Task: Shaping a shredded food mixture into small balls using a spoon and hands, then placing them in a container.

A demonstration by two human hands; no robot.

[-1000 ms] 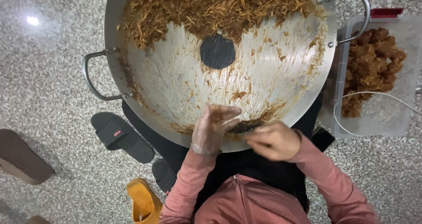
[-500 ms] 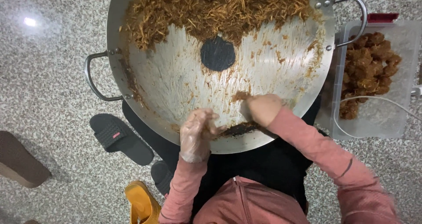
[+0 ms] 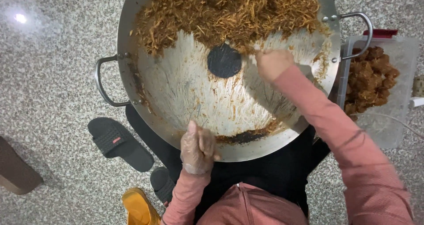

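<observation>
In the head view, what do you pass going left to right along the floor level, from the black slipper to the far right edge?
Black slipper → pan's left handle → left hand → dark disc in the pan → right hand → pan's right handle → clear tub of brown pieces.

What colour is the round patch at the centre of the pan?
Black, on the silver pan; the round patch shows best in the head view.

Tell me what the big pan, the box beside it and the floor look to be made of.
Big pan: bare metal, probably steel or aluminium; dull silvery sheen, scrape marks, riveted loop handles.
Box: clear plastic, it seems; the brown pieces inside show through its cloudy wall.
Floor: speckled grey stone or terrazzo, polished; a lamp's reflection shines on it.
</observation>
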